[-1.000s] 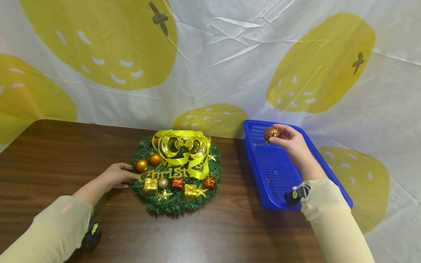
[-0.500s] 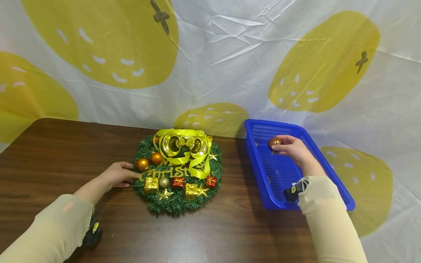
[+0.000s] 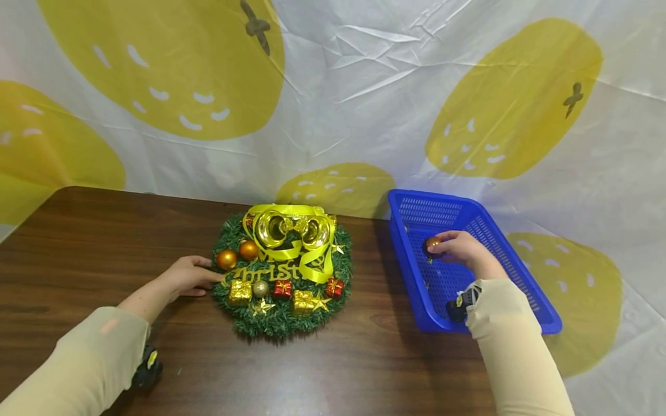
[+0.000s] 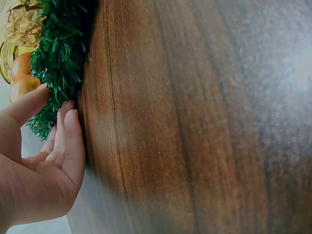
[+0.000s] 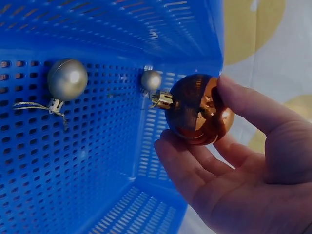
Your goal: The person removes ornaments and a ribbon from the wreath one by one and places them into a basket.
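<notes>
In the head view a green Christmas wreath [image 3: 281, 325] lies on the table. My left hand [image 3: 184, 278] holds its left edge, thumb on the front tinsel and fingers along the outer side, as the left wrist view shows with the green tinsel [image 4: 59, 53] between them. At the right, my right hand [image 3: 465, 249] reaches inside a blue basket [image 3: 411, 283], gripping a shiny copper-brown bauble [image 5: 197, 114] between thumb and fingertips. The bauble's gold cap [image 5: 163, 99] points away from the palm. Two dull silver-gold baubles, one nearer [image 5: 68, 80] and one farther [image 5: 151, 79], lie in the basket.
On the wreath sit gold bells [image 3: 272, 229] with yellow ribbon, orange balls [image 3: 226, 259], gift boxes [image 3: 303, 302] and stars. A white curtain [image 3: 354, 98] with yellow fruit prints hangs right behind the table [image 3: 333, 370] and basket.
My right hand has lowered the copper-brown bauble deeper into the basket, toward its floor. My left hand stays at the wreath's edge.
</notes>
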Tool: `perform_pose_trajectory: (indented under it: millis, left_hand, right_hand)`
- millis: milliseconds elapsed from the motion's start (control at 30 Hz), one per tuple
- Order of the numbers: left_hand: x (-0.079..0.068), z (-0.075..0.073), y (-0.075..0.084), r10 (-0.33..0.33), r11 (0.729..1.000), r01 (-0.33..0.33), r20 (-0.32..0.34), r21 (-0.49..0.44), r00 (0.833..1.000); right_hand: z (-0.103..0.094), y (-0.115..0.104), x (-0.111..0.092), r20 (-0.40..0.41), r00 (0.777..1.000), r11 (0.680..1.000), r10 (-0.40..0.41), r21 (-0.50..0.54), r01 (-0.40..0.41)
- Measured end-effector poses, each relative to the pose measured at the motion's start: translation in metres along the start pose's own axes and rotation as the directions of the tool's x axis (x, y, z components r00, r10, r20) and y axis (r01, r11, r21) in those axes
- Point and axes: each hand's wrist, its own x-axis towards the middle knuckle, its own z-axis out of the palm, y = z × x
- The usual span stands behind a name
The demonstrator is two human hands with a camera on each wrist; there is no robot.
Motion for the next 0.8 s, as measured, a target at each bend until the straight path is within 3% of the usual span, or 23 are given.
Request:
perform_pose_trajectory:
  millis: [367, 800]
  left_hand:
    - [-0.003, 0.001, 0.002, 0.001, 1.0, -0.001, 0.0, -0.006, 1.0]
    - [-0.001, 0.0, 0.001, -0.001, 1.0, 0.001, 0.006, 0.005, 1.0]
  right_hand:
    - [0.005, -0.011, -0.004, -0.055, 0.998, 0.984, 0.017, -0.175, -0.027]
    - [0.005, -0.013, -0.008, -0.022, 0.999, 0.983, 0.032, -0.181, -0.036]
